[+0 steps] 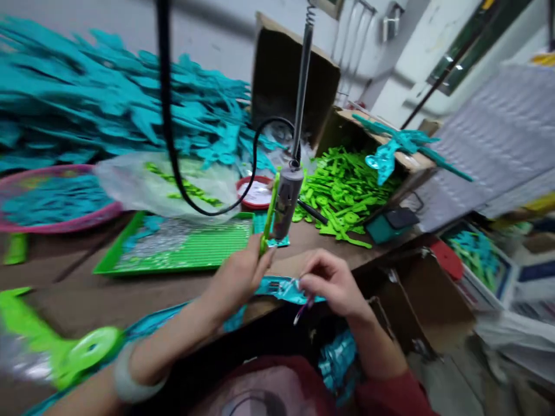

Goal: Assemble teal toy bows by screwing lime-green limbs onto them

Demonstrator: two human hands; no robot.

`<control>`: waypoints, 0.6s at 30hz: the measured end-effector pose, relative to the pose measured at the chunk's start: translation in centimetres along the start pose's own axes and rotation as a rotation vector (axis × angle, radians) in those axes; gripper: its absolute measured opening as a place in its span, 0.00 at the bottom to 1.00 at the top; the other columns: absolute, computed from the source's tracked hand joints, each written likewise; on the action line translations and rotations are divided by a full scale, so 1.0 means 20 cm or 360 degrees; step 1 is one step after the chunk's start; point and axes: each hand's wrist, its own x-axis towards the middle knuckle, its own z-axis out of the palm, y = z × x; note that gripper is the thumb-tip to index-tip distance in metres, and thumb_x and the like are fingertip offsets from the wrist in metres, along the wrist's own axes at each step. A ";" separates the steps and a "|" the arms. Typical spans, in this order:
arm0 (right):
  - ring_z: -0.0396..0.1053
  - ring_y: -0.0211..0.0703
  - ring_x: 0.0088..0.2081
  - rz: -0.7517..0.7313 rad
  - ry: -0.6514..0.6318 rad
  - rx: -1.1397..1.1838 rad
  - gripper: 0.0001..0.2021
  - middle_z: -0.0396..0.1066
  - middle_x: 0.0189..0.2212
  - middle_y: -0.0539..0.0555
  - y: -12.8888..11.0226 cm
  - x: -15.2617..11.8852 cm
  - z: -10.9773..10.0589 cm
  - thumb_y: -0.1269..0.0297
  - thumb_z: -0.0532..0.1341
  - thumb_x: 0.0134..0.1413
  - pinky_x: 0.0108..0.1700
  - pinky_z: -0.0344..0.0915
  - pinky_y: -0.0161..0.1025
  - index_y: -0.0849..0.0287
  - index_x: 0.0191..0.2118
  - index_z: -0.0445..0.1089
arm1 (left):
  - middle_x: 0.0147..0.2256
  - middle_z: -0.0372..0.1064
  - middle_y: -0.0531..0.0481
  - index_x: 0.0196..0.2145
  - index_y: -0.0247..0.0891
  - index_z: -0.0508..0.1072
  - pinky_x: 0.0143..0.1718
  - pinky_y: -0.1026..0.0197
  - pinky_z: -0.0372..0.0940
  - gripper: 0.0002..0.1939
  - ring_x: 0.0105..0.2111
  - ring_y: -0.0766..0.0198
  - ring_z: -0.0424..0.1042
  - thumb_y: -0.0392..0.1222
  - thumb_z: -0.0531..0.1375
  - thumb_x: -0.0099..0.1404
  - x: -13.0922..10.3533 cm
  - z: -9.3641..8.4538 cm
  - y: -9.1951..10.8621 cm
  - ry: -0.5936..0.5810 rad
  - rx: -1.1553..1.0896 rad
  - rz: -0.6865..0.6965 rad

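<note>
My left hand (243,271) is closed around the lower end of a thin lime-green plastic piece (269,216), held upright beside a hanging grey electric screwdriver (288,199). Under both hands lies a teal plastic part (284,289) at the table's front edge, with small dark details on it. My right hand (327,280) is pinched over the teal part's right side. A thin purple and white wire (302,311) hangs below its fingertips; whether the fingers grip it is too small to tell.
A green ribbed tray (212,245) with small silvery pieces stands left of my hands. Teal parts (108,98) are piled behind, lime-green parts (347,190) spill from a carton. A pink basket (110,211) is at left, a black cable (167,115) hangs in front.
</note>
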 end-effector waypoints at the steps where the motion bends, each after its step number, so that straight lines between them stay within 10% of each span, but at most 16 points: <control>1: 0.67 0.32 0.24 -0.0073 -0.0154 -0.0125 0.07 0.70 0.27 0.48 -0.01 -0.03 0.02 0.63 0.67 0.58 0.27 0.66 0.29 0.58 0.32 0.69 | 0.26 0.72 0.51 0.45 0.39 0.67 0.26 0.58 0.62 0.11 0.24 0.56 0.73 0.46 0.52 0.72 0.05 0.03 -0.02 0.0127 0.0224 0.0230; 5: 0.72 0.36 0.37 -0.0491 -0.0756 -0.0542 0.07 0.74 0.33 0.54 0.05 -0.11 0.07 0.63 0.61 0.63 0.42 0.69 0.31 0.60 0.34 0.69 | 0.29 0.73 0.49 0.51 0.37 0.65 0.30 0.59 0.66 0.11 0.26 0.59 0.73 0.36 0.52 0.72 0.22 0.10 -0.11 0.0571 0.0581 0.1212; 9: 0.70 0.35 0.34 -0.0398 -0.0613 -0.0575 0.12 0.73 0.32 0.54 0.16 -0.20 0.01 0.56 0.58 0.65 0.40 0.69 0.30 0.60 0.34 0.68 | 0.34 0.75 0.50 0.52 0.42 0.67 0.47 0.56 0.67 0.17 0.36 0.59 0.75 0.29 0.47 0.71 0.31 0.13 -0.15 -0.0118 0.0755 0.2121; 13: 0.70 0.35 0.31 -0.0335 -0.0387 -0.0557 0.13 0.72 0.29 0.51 0.20 -0.24 -0.01 0.54 0.58 0.64 0.37 0.68 0.31 0.57 0.32 0.68 | 0.37 0.74 0.46 0.48 0.40 0.72 0.40 0.54 0.65 0.17 0.37 0.55 0.73 0.27 0.50 0.69 0.38 0.29 -0.08 -0.0703 0.1017 0.1734; 18: 0.70 0.36 0.31 -0.0461 -0.0428 -0.0684 0.14 0.72 0.28 0.51 0.22 -0.22 0.02 0.53 0.56 0.66 0.37 0.67 0.31 0.56 0.31 0.67 | 0.37 0.73 0.38 0.47 0.33 0.73 0.39 0.50 0.63 0.18 0.38 0.49 0.72 0.25 0.47 0.68 0.49 0.60 0.05 -0.0636 0.1196 0.1191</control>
